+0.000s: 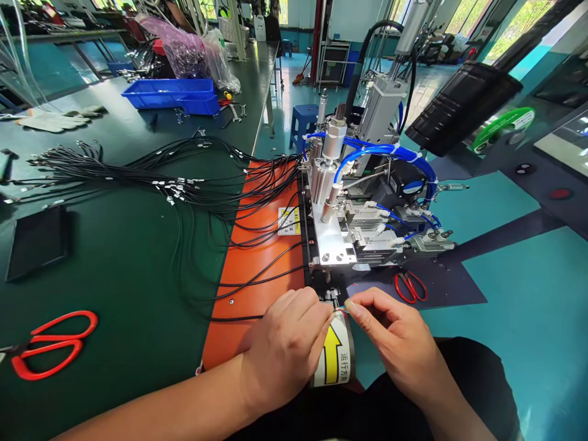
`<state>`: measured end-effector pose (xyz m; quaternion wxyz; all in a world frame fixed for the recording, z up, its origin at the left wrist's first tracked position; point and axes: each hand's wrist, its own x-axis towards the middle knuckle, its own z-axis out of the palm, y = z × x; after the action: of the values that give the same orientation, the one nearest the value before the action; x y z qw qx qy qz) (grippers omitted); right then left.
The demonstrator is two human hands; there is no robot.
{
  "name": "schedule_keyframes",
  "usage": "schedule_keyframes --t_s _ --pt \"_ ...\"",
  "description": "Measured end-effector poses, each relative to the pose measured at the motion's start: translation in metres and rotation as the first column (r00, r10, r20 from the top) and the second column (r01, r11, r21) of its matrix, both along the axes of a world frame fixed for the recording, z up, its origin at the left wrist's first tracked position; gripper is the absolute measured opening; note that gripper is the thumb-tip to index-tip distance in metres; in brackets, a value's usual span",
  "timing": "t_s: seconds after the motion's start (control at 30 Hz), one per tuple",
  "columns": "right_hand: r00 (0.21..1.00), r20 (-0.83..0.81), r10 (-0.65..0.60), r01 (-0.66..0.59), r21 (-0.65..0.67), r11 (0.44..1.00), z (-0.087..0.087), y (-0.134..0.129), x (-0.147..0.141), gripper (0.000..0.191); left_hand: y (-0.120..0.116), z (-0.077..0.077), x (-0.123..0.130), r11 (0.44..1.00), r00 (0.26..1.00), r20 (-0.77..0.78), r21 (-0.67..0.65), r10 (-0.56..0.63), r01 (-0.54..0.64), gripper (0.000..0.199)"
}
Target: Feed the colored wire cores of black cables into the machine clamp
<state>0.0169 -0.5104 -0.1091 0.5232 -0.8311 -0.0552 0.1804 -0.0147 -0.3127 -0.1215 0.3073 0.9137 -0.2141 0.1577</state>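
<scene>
Low in the middle, my left hand is closed on a black cable that comes in from the left; its fingers hide the grip. Thin coloured wires stick out past those fingertips. My right hand pinches the wires between thumb and index finger. Both hands are over the front end of a machine track, where a white label with a yellow arrow shows. Just beyond the fingertips sits a small metal fixture. More black cables cross an orange plate into the track.
A metal machine with blue air hoses stands ahead. Red-handled scissors lie at left, another red-handled pair at right. A cable bundle, a black flat box, gloves and a blue bin are on the green table.
</scene>
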Motion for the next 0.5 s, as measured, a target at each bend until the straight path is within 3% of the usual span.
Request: schedule_keyframes --t_s 0.2,0.33,0.5 --pt "0.999 0.038 -0.004 0.004 -0.008 1.000 0.004 0.005 0.001 0.032 -0.002 0.000 0.000 1.000 1.000 0.008 -0.004 -0.001 0.001 0.017" --pt "0.999 -0.011 -0.033 0.033 0.021 0.999 -0.003 0.006 0.005 0.036 0.002 0.004 0.002 1.000 1.000 -0.026 0.008 -0.010 0.011 0.013" --pt "0.989 -0.078 -0.126 0.135 0.116 0.984 -0.020 0.011 0.010 0.040 0.009 0.004 0.004 1.000 0.999 -0.054 -0.003 0.000 0.000 0.033"
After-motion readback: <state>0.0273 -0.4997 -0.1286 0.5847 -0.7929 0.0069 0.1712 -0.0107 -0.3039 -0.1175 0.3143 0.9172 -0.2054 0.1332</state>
